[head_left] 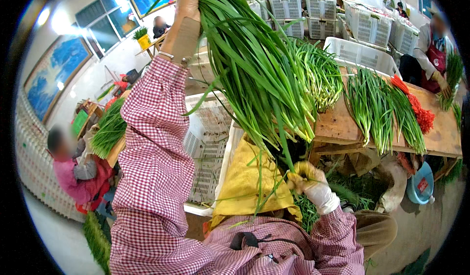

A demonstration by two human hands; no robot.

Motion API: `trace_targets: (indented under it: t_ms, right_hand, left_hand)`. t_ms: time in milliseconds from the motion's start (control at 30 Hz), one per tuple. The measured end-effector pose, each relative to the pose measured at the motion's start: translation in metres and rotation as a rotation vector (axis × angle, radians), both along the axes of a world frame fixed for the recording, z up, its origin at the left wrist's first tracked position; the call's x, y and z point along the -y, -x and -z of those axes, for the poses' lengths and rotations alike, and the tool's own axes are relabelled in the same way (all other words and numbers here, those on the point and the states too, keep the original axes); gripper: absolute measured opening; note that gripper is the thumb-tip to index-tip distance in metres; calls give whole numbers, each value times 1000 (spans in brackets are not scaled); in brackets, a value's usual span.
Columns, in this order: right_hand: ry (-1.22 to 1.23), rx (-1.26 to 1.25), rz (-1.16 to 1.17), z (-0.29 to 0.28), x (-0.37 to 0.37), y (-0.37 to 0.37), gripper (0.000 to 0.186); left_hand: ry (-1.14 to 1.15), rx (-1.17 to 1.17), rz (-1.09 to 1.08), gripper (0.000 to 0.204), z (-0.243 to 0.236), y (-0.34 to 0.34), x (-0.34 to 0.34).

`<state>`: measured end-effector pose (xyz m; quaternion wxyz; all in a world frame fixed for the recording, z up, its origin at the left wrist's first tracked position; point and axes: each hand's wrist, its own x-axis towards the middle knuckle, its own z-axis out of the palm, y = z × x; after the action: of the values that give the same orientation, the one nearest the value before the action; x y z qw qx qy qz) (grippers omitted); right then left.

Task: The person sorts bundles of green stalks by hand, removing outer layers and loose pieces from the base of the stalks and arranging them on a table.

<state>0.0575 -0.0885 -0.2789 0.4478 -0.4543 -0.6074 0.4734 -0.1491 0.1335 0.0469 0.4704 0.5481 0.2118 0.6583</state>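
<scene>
My left hand is raised at the top and closed round a big bunch of garlic chives. The long green leaves slant down to the right, and their pale stem ends hang over my lap. Just below those ends is my right hand, in a yellowed glove with a white cuff. Its fingers are curled closed, with a few loose chive blades at them; motion blurs this spot a little. A yellow apron covers my lap, with stray blades lying on it.
A wooden table on the right bears chive bunches and red ties. A white crate stands left of my lap. A blue basin sits under the table's right end. Co-workers sit at left and far right; stacked crates fill the back.
</scene>
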Motion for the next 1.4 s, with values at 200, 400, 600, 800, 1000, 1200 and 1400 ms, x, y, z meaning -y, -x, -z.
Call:
trace_targets:
  t_ms: [200,400,600,800,1000,1200,1400]
  right_hand:
    - [927,916,112,108,35,-71,38]
    - [130,-333,271,-40,20,-64,19]
    - [-292,-189,404,-111,-31,-5,23]
    - [-821,294,681,-95,-68,15,25]
    - [-145,-639,226,-84,-25,-9,19]
    - [-155,-1034,-146,-40,-14,-13,21]
    - [650,461,-74,147,5,-57,42]
  left_hand:
    - [33,52,211,16,3,22,14]
    - [-142,-211,2,26,5,38,-2]
    - [-124,-185,137,21,1,24,20]
    - [-187,-222,55,23,4,17,23]
    - [-141,-171,86,24,3,40,15]
    - [-163,-193,53,28,13,67,-15]
    - [-234,-320,289,34,-5,103,-19]
